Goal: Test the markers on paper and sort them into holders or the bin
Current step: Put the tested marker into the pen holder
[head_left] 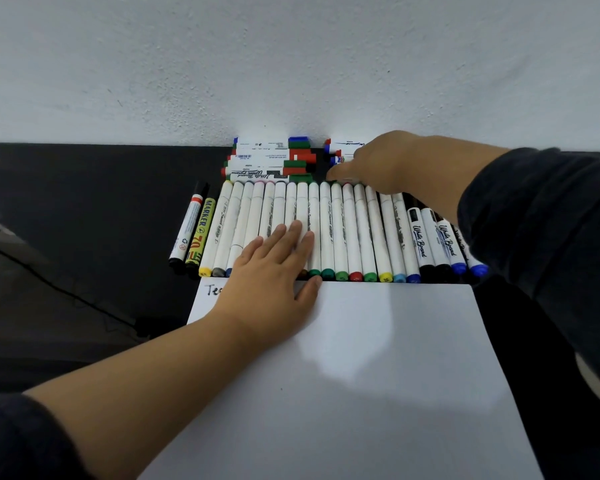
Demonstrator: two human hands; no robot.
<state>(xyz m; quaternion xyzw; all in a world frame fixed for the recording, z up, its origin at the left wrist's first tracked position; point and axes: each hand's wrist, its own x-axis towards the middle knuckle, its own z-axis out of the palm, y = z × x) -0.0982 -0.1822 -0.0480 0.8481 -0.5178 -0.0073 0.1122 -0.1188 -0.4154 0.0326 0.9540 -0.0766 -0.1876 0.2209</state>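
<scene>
A row of several white markers [347, 233] with coloured end caps lies side by side on the dark table, just beyond a white sheet of paper [378, 368]. My left hand [274, 271] rests flat with straight fingers on the left part of the row, its thumb at the paper's top edge. My right hand [374, 164] reaches to the far end of the row, fingers down on the marker tips and on a small stack of whiteboard markers [340, 148] by the wall. Whether it holds one is hidden.
A second stack of whiteboard markers [267, 161] lies against the white wall. A black marker [187, 230] and a yellow-labelled marker [201, 233] lie left of the row, black and blue whiteboard markers [437, 240] right of it. A cable [49, 282] crosses the table at left.
</scene>
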